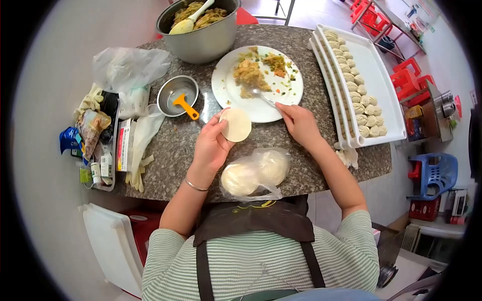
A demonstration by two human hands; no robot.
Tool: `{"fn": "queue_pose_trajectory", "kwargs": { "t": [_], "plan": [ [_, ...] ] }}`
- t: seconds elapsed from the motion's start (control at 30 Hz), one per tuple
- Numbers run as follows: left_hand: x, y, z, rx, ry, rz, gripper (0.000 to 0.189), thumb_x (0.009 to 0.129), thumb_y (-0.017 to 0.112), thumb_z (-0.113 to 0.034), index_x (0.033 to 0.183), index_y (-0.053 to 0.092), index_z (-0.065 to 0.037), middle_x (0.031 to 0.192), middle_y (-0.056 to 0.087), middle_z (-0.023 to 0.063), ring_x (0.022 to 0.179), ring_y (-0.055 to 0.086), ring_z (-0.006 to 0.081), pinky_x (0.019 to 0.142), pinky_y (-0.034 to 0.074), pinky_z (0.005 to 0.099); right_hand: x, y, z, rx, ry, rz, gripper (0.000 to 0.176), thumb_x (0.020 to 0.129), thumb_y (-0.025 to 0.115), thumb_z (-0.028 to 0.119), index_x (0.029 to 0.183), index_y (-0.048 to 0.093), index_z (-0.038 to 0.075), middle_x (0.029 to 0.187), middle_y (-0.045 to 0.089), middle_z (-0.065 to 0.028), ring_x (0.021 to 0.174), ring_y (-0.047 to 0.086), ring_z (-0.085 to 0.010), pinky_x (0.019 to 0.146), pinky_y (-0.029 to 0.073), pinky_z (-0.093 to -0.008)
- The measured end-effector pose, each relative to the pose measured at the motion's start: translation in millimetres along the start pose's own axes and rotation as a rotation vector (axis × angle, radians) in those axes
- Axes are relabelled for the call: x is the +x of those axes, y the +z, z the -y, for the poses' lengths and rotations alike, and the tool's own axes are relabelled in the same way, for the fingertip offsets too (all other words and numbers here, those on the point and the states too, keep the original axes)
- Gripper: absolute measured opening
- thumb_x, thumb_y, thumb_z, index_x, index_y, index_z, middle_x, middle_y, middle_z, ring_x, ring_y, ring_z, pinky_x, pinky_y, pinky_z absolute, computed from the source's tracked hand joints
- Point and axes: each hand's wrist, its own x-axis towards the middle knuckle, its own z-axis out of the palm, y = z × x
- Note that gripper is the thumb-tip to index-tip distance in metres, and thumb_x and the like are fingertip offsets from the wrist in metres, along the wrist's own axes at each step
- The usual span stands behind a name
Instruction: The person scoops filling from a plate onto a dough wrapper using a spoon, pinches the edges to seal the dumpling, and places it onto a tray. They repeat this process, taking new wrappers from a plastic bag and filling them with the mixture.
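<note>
A round dumpling wrapper (237,125) lies across the fingers of my left hand (213,143), gripped at its left edge by the thumb. My right hand (300,125) is closed around the handle of a metal spoon (267,100), whose bowl touches the filling (249,75) on a large white plate (226,103). Scattered vegetable bits and a second, greener mound of filling (275,63) are on the same plate. Close to my body, a clear plastic bag holds stacks of wrappers (239,179), just below and between my hands.
A deep metal pot (203,45) of filling with a pale spoon stands at the back. Left are a steel bowl (167,103) with an orange-handled tool (186,106), plastic bags (128,67) and a cluttered tray (113,165). Stacked white trays (384,95) at right carry rows of dumplings (359,95).
</note>
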Motion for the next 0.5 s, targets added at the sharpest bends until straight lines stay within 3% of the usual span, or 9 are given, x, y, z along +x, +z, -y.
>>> {"fn": "queue_pose_trajectory", "kwargs": {
  "t": [0.1, 0.17, 0.2, 0.27, 0.37, 0.4, 0.5],
  "plan": [
    [-0.6, 3.8, 1.4, 0.022, 0.046, 0.041, 0.035, 0.096, 0.041, -0.004, 0.129, 0.044, 0.006, 0.122, 0.057, 0.0165, 0.11, 0.06, 0.0238, 0.094, 0.051, 0.0366, -5.4, -5.6, 13.3, -0.117, -0.116, -0.139, 0.031, 0.081, 0.068, 0.013, 0.111, 0.067, 0.014, 0.106, 0.059, -0.011, 0.101, 0.055, -0.0297, 0.09, 0.042, -0.0428],
    [-2.7, 8.5, 0.4, 0.064, 0.015, 0.053, 0.035, 0.097, 0.042, -0.005, 0.129, 0.045, 0.006, 0.12, 0.058, 0.0166, 0.109, 0.06, 0.022, 0.092, 0.052, 0.0352, -12.9, -10.3, 40.0, -0.098, -0.442, -0.411, 0.033, 0.076, 0.071, 0.01, 0.108, 0.067, 0.013, 0.101, 0.06, -0.0095, 0.098, 0.055, -0.0291, 0.09, 0.042, -0.0414],
    [-2.9, 10.2, 1.7, 0.063, 0.013, 0.05, 0.035, 0.097, 0.042, -0.005, 0.129, 0.045, 0.006, 0.12, 0.058, 0.0166, 0.109, 0.06, 0.022, 0.092, 0.052, 0.0352, -17.8, -11.9, 53.3, -0.098, -0.439, -0.408, 0.033, 0.076, 0.071, 0.01, 0.108, 0.067, 0.013, 0.101, 0.06, -0.0095, 0.098, 0.055, -0.0291, 0.09, 0.042, -0.0414],
    [-1.2, 14.2, 4.9, 0.067, -0.102, 0.158, 0.036, 0.097, 0.045, -0.009, 0.13, 0.045, 0.005, 0.122, 0.058, 0.0148, 0.109, 0.06, 0.0198, 0.091, 0.053, 0.0323, -24.4, -12.6, 73.3, -0.052, -0.732, -0.337, 0.026, 0.072, 0.073, 0.01, 0.098, 0.068, 0.01, 0.098, 0.061, -0.0081, 0.097, 0.056, -0.0283, 0.09, 0.041, -0.0408],
    [-7.7, 25.7, 0.9, 0.223, -0.122, 0.164, 0.037, 0.098, 0.047, -0.014, 0.131, 0.046, 0.004, 0.122, 0.058, 0.0118, 0.109, 0.059, 0.0183, 0.09, 0.052, 0.0305, -18.0, -4.7, 67.6, 0.052, -0.705, -0.356, 0.019, 0.071, 0.074, 0.009, 0.088, 0.066, 0.007, 0.095, 0.061, -0.008, 0.095, 0.057, -0.0279, 0.087, 0.043, -0.0392],
    [-5.5, 24.7, 3.0, 0.277, -0.1, 0.171, 0.039, 0.098, 0.048, -0.018, 0.134, 0.044, -0.002, 0.128, 0.055, 0.0099, 0.11, 0.059, 0.0182, 0.093, 0.051, 0.0323, -14.0, -3.8, 66.8, 0.234, -0.582, -0.315, 0.013, 0.074, 0.073, 0.01, 0.083, 0.065, 0.005, 0.092, 0.062, -0.0086, 0.092, 0.058, -0.0274, 0.083, 0.045, -0.0364],
    [-2.5, 9.2, 9.2, 0.231, -0.152, 0.251, 0.036, 0.098, 0.049, -0.019, 0.13, 0.048, -0.001, 0.124, 0.058, 0.0105, 0.108, 0.061, 0.0193, 0.09, 0.053, 0.033, -9.1, -5.1, 69.0, 0.344, -0.434, -0.289, 0.012, 0.077, 0.071, 0.011, 0.084, 0.064, 0.003, 0.09, 0.062, -0.0108, 0.089, 0.059, -0.0276, 0.079, 0.046, -0.0346]
  ]
}}
